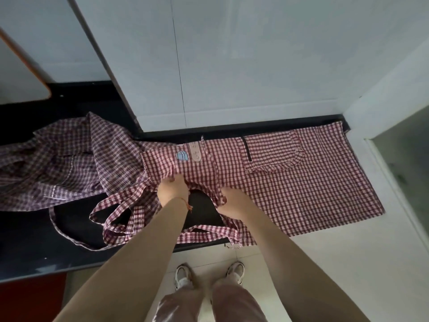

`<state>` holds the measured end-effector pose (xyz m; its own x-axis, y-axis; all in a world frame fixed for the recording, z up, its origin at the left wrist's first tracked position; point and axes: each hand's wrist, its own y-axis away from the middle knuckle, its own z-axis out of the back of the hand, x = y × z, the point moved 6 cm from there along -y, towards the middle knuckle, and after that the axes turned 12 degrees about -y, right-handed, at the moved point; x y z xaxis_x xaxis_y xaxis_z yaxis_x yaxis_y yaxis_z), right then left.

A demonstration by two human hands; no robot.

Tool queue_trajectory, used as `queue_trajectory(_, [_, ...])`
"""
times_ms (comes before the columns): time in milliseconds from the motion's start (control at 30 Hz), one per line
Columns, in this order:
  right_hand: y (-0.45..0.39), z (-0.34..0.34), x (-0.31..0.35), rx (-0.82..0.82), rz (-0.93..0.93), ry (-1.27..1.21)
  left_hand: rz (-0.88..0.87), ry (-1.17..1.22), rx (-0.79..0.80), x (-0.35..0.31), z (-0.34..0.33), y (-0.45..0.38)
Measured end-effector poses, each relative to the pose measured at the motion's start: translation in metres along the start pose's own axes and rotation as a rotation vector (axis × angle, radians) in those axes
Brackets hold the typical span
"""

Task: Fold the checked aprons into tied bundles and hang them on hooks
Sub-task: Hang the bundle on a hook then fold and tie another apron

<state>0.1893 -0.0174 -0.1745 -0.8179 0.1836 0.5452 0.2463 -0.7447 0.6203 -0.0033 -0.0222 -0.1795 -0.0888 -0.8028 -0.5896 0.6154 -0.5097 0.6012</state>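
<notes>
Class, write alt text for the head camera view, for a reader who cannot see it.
Both hands, left hand and right hand, grip the near edge of a red checked apron spread on a black counter. A second, purple checked apron lies crumpled to its left.

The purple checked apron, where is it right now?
In the head view, the purple checked apron lies crumpled on the left of the dark counter, beside the red checked apron that both hands grip.
</notes>
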Motion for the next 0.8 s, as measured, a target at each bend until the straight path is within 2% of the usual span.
queue_trajectory(100, [-0.008,-0.006,-0.003,0.092,-0.008,-0.050,0.243,0.057,0.111,0.022,-0.005,-0.005])
queue_trajectory(167, [-0.009,0.003,-0.004,0.035,0.003,-0.205,0.277,0.097,0.153,0.020,-0.007,-0.004])
queue_trajectory(233, [-0.008,0.017,-0.008,-0.141,0.013,-0.320,0.275,0.113,0.164,0.017,-0.008,-0.001])
queue_trajectory(300, [-0.006,0.034,-0.014,-0.406,0.064,-0.165,0.253,0.133,0.178,0.013,-0.011,0.003])
queue_trajectory(333, [-0.006,0.039,-0.015,-0.473,0.072,-0.033,0.235,0.145,0.172,0.011,-0.013,0.003])
queue_trajectory(367, [-0.008,0.038,-0.019,-0.469,0.050,0.088,0.201,0.162,0.163,0.008,-0.015,0.003])
queue_trajectory(433, [-0.014,0.030,-0.030,-0.324,-0.027,0.225,0.074,0.188,0.111,-0.003,-0.015,0.002])
queue_trajectory(533, [-0.020,0.027,-0.042,-0.243,-0.071,0.224,-0.349,0.031,-0.020,-0.042,-0.006,0.009])
queue_trajectory(600, [-0.024,0.032,-0.044,-0.275,-0.086,0.170,-0.451,-0.072,-0.096,-0.052,-0.001,0.008])
queue_trajectory(667, [-0.027,0.033,-0.044,-0.284,-0.101,0.183,-0.258,-0.135,-0.127,-0.036,0.003,-0.012])
queue_trajectory(733, [-0.029,0.031,-0.044,-0.287,-0.099,0.211,-0.009,-0.232,-0.035,-0.008,0.005,-0.020])
queue_trajectory(767, [-0.029,0.031,-0.043,-0.292,-0.098,0.218,-0.008,-0.285,0.002,-0.002,0.003,-0.017])
queue_trajectory(800, [-0.029,0.031,-0.043,-0.303,-0.094,0.222,-0.102,-0.349,-0.022,-0.005,0.001,-0.009])
